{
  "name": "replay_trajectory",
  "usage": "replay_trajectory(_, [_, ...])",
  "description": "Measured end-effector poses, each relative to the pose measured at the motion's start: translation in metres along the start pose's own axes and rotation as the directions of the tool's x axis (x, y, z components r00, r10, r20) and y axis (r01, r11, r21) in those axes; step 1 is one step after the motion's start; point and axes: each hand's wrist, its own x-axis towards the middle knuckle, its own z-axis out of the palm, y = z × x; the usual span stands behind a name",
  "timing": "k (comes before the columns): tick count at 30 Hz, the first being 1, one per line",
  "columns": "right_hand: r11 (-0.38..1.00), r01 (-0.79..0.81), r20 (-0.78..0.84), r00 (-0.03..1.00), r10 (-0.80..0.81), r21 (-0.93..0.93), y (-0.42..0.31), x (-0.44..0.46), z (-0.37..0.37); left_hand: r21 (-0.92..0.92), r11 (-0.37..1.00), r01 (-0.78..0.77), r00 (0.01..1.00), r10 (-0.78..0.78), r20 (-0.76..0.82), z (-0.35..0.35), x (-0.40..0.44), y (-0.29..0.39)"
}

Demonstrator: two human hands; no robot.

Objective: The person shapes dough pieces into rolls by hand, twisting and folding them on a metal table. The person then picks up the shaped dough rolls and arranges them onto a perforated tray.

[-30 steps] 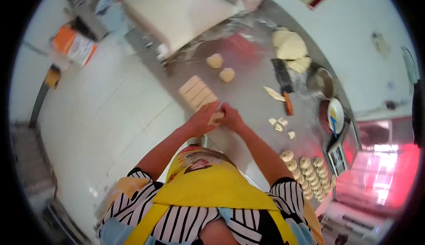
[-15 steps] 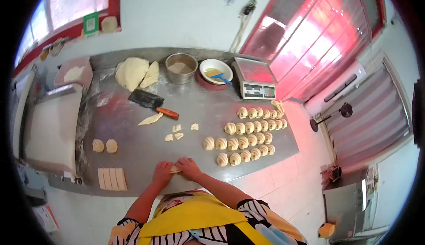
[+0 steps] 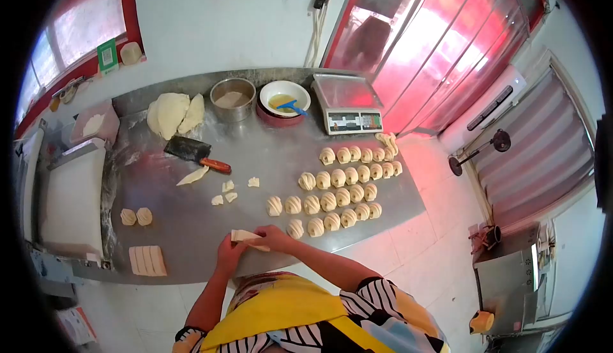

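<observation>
Near the front edge of the steel table, a strip of dough (image 3: 245, 235) is stretched between my two hands, lifted off the surface. My left hand (image 3: 228, 255) pinches its left end. My right hand (image 3: 274, 239) grips the strip farther right, and an end hangs below the fingers. Left of them lies a flat dough slab cut into strips (image 3: 147, 261), with two shaped dough pieces (image 3: 136, 216) behind it. Rows of ridged, twisted dough rolls (image 3: 327, 200) stand to the right. Several small dough scraps (image 3: 228, 187) lie beyond my hands.
A broad black blade with an orange handle (image 3: 188, 149) lies beside a thin dough piece (image 3: 193, 175). Along the back stand a large dough lump (image 3: 168, 117), a metal pot (image 3: 234, 115), a white bowl (image 3: 271, 90) with a blue-handled tool, and a scale (image 3: 348, 101). A dough machine (image 3: 73, 200) stands left.
The dough has come up off the table and is now held stretched between both hands, where before the hands pressed it down. The camera view has shifted right.
</observation>
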Motion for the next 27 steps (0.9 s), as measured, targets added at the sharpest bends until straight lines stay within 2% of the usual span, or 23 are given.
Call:
replay_trajectory(2, [0.969, 0.031, -0.093, 0.994, -0.055, -0.244, -0.002, -0.013, -0.011, 0.082, 0.995, 0.064, 0.997, -0.059, -0.056, 0.012, -0.001, -0.005])
replay_trajectory(3, [0.935, 0.043, -0.107, 0.991, -0.085, -0.352, 0.000, -0.018, -0.011, 0.067, 0.998, 0.020, 0.999, -0.019, -0.028, 0.017, 0.006, -0.022])
replay_trajectory(4, [0.932, 0.055, -0.065, 0.994, -0.084, -0.359, 0.025, -0.007, -0.011, 0.051, 0.999, -0.006, 1.000, 0.007, -0.016, 0.017, 0.011, -0.039])
replay_trajectory(5, [0.974, -0.001, -0.135, 0.990, -0.030, -0.227, 0.025, -0.014, -0.015, 0.037, 0.999, 0.009, 1.000, -0.008, -0.025, 0.023, 0.014, -0.034])
replay_trajectory(6, [0.975, 0.139, -0.187, 0.967, -0.172, -0.175, 0.022, -0.021, -0.020, -0.143, 0.986, 0.089, 0.996, -0.090, 0.001, 0.025, 0.017, -0.039])
replay_trajectory(7, [0.876, 0.350, -0.188, 0.886, -0.424, -0.331, 0.003, -0.040, -0.027, -0.274, 0.947, 0.166, 0.984, -0.178, -0.019, 0.032, 0.017, -0.025])
replay_trajectory(9, [0.779, 0.436, 0.060, 0.886, -0.461, -0.450, -0.016, -0.057, -0.041, -0.495, 0.784, 0.375, 0.919, -0.384, 0.088, 0.035, 0.020, -0.011])
replay_trajectory(10, [0.657, 0.485, 0.065, 0.829, -0.556, -0.577, -0.009, -0.058, -0.041, -0.589, 0.669, 0.452, 0.880, -0.442, 0.174, 0.036, 0.017, -0.006])
replay_trajectory(11, [0.568, 0.485, 0.054, 0.790, -0.611, -0.665, 0.000, -0.057, -0.042, -0.585, 0.635, 0.504, 0.854, -0.466, 0.231, 0.036, 0.014, -0.007])
replay_trajectory(13, [0.393, 0.525, 0.054, 0.647, -0.760, -0.755, -0.010, -0.060, -0.053, -0.559, 0.578, 0.595, 0.802, -0.477, 0.360, 0.039, 0.016, -0.006])
replay_trajectory(16, [0.665, 0.426, -0.104, 0.791, -0.603, -0.613, 0.017, -0.060, -0.046, -0.263, 0.858, 0.440, 0.883, -0.361, 0.300, 0.040, 0.015, -0.010])
replay_trajectory(17, [0.950, 0.276, -0.208, 0.930, -0.303, -0.148, 0.028, -0.058, -0.039, 0.062, 0.997, 0.035, 0.988, -0.044, 0.151, 0.041, 0.013, -0.015])
replay_trajectory(18, [0.937, 0.021, -0.132, 0.991, 0.027, 0.350, 0.032, -0.056, -0.033, 0.413, 0.844, -0.343, 0.939, 0.322, 0.123, 0.042, 0.012, -0.019])
replay_trajectory(19, [0.636, -0.260, 0.094, 0.955, 0.283, 0.727, 0.034, -0.054, -0.028, 0.688, 0.442, -0.575, 0.750, 0.622, 0.226, 0.043, 0.012, -0.022])
replay_trajectory(20, [0.590, -0.272, 0.156, 0.958, 0.241, 0.760, 0.038, -0.058, -0.026, 0.607, 0.580, -0.543, 0.800, 0.577, 0.165, 0.043, 0.011, -0.026])
replay_trajectory(22, [0.806, -0.008, 0.110, 0.991, -0.071, 0.592, -0.002, -0.074, -0.028, 0.402, 0.802, -0.441, 0.889, 0.453, 0.072, 0.040, 0.007, -0.019])
replay_trajectory(23, [0.860, 0.142, 0.115, 0.968, -0.225, 0.490, -0.013, -0.082, -0.027, 0.277, 0.916, -0.290, 0.954, 0.301, 0.004, 0.038, 0.007, -0.015])
replay_trajectory(24, [0.895, 0.128, 0.112, 0.975, -0.192, 0.427, -0.015, -0.085, -0.025, 0.133, 0.983, -0.127, 0.990, 0.134, -0.045, 0.036, 0.009, -0.009])
replay_trajectory(25, [0.931, 0.198, 0.070, 0.971, -0.230, 0.306, -0.013, -0.082, -0.025, -0.020, 0.999, 0.036, 0.997, -0.037, -0.070, 0.034, 0.012, -0.006])
replay_trajectory(27, [0.947, 0.320, 0.004, 0.947, -0.320, 0.043, -0.006, -0.068, -0.026, 0.018, 0.993, 0.118, 0.993, -0.118, -0.014, 0.031, 0.014, -0.011])
